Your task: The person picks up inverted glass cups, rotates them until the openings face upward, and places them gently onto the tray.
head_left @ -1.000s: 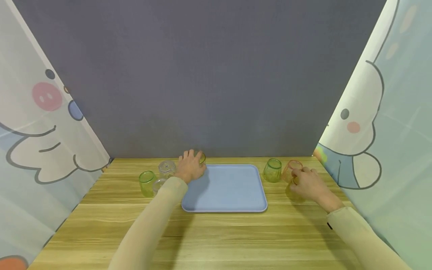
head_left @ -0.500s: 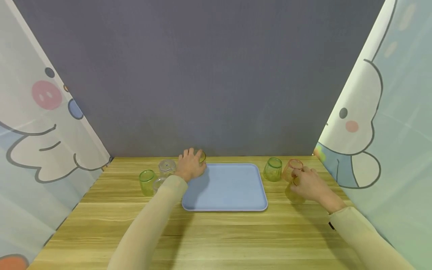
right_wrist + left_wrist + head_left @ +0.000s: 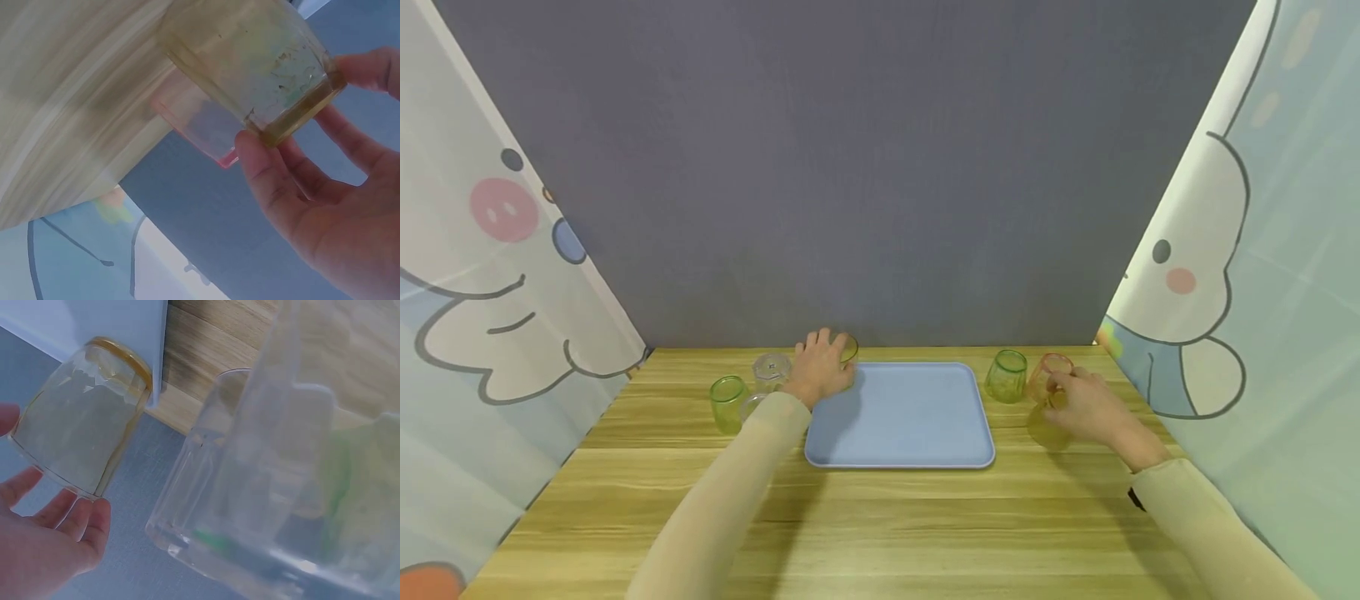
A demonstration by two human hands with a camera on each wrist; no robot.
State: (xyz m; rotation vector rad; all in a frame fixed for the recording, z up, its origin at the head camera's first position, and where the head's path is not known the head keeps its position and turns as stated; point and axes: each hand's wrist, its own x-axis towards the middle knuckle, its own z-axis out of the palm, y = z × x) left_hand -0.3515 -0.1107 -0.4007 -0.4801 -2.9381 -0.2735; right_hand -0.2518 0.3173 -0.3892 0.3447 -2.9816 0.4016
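At the far left corner of the blue tray [image 3: 902, 417], my left hand [image 3: 820, 367] reaches over an amber-tinted glass [image 3: 81, 419]. In the left wrist view its thumb and fingertips are spread around the thin rim, while the thick amber base points away from the hand. My right hand [image 3: 1086, 408] pinches a yellow glass [image 3: 250, 56] by its thick base, with the mouth facing down toward the wood. Just behind that one stands a pink-rimmed glass [image 3: 1051, 365], partly hidden by the fingers in the head view.
A green glass [image 3: 1006, 379] stands right of the tray, beside the pink one. Left of the tray are another green glass [image 3: 728, 408] and two clear glasses, one farther back [image 3: 771, 371] and one partly behind the left sleeve. A grey panel [image 3: 865, 208] closes off the back.
My right hand has shifted slightly left with the yellow glass. The left hand has drawn back a touch to the left at the amber glass. The other glasses and the tray stay put.
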